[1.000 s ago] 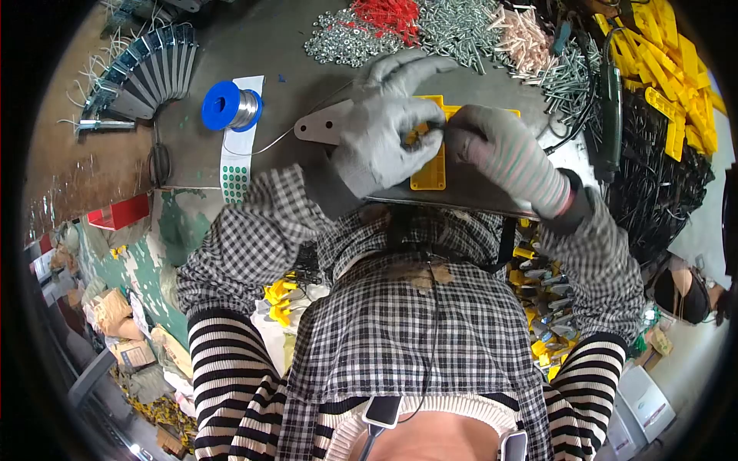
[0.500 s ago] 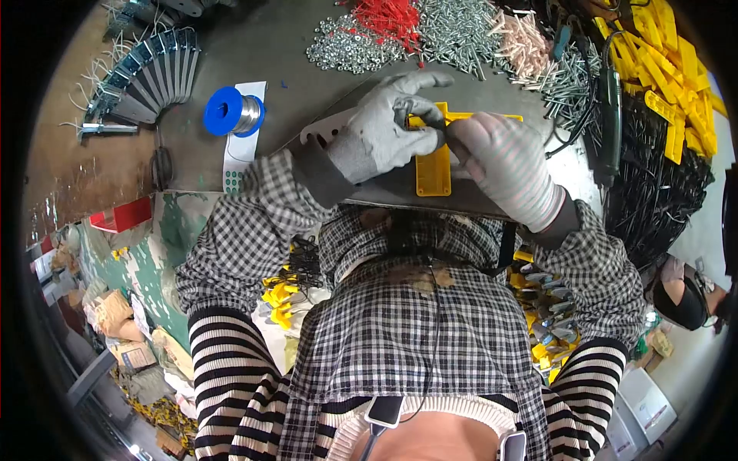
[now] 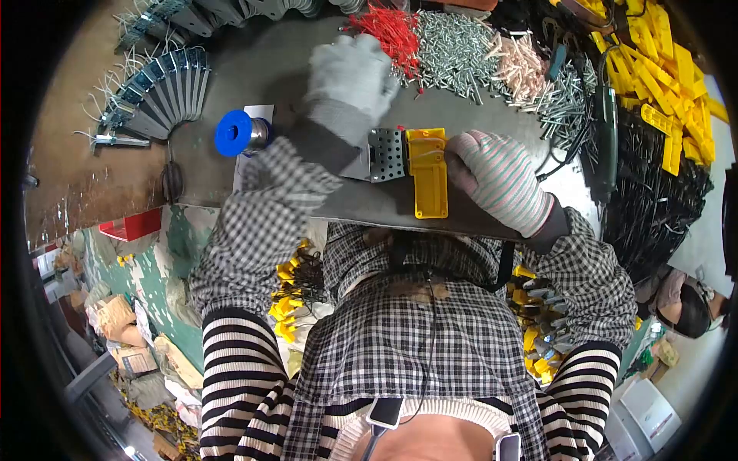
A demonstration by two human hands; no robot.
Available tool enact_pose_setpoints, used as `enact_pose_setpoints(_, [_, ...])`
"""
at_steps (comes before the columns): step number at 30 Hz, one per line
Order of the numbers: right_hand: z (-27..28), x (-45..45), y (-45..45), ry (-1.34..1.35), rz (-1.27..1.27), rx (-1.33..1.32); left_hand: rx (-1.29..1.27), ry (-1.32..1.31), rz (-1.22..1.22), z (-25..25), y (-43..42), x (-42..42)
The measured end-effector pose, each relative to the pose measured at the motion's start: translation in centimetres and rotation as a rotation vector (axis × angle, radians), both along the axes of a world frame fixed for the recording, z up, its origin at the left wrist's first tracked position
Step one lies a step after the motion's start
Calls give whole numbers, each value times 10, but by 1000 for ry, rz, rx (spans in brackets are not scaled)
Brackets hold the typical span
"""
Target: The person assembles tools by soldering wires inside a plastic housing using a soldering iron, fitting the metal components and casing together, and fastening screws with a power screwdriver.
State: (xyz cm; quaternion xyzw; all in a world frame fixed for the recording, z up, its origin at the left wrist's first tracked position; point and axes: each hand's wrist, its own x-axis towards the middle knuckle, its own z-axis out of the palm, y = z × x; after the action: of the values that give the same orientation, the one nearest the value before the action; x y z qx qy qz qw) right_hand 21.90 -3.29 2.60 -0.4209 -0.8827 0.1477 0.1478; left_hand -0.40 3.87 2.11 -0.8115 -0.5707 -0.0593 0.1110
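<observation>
My left hand (image 3: 350, 77), in a grey glove, is stretched over the small metal parts beside the red pieces (image 3: 388, 34). Motion smears it and its fingers are hard to make out. At the table's front edge, a yellow plastic housing (image 3: 430, 188) lies with its hollow side up. My right hand (image 3: 503, 180), in a striped glove, has its fingers curled against the housing's right edge, gripping it. A grey plate with rows of holes (image 3: 387, 155) sits against the left side of the housing, partly on a flat metal piece.
Screws (image 3: 453, 54), pinkish pieces (image 3: 516, 65) and longer screws (image 3: 569, 104) are heaped at the back. A blue solder spool (image 3: 240, 133) and fanned metal parts with circuit boards (image 3: 165, 88) are on the left. Yellow parts (image 3: 673, 84) and black cables (image 3: 653, 200) are piled right.
My left hand has left the yellow housing and moved up and left to the small parts. The plate with holes now shows. My right hand stays at the housing, slightly lower in view.
</observation>
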Motion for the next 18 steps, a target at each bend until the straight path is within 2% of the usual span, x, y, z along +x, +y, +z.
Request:
enact_pose_setpoints(2, [-2, 1, 3, -8, -23, -8, -44, 198, 40, -6, 4, 22])
enact_pose_setpoints(3, [6, 3, 8, -8, -19, -3, -39, 197, 44, -15, 6, 20])
enact_pose_setpoints(5, [29, 14, 19, 117, -236, -100, -1, 156, -25, -33, 12, 12])
enact_pose_setpoints(6, [22, 32, 32, 177, -283, -89, 41, 66, -78, -35, 10, 7])
enact_pose_setpoints(7, [8, 44, 51, 247, -422, 47, 43, 69, -76, -35, 6, 3])
enact_pose_setpoints(8, [-13, 69, 78, 682, -285, -38, 33, -133, -40, -34, 2, -2])
enact_pose_setpoints(9, [-4, 84, 95, 498, -378, 76, 23, -333, -4, -32, -4, -7])
enact_pose_setpoints(10, [-6, 95, 117, 494, -504, 110, 29, -692, -65, -25, -14, -16])
enact_pose_setpoints(11, [-5, 98, 138, 658, -692, -44, -287, -1002, 90, -32, -18, -30])
enact_pose_setpoints(12, [0, 104, 153, 402, -672, 122, -383, -1286, 149, -14, -30, -28])
enact_pose_setpoints(13, [0, 105, 169, 389, -677, 109, -499, -1580, 219, 7, -42, -30])
enact_pose_setpoints(15, [-15, 108, 205, 658, -592, 249, -794, -2199, -171, -13, -35, -66])
enact_pose_setpoints(16, [-12, 103, 209, 726, -506, 184, -366, -1808, 65, 20, -50, -35])
enact_pose_setpoints(17, [-13, 96, 211, 790, -419, 117, -368, -1804, 62, 30, -55, -30])
enact_pose_setpoints(18, [6, 84, 199, 626, -424, 249, -139, -1400, -98, 36, -59, -27])
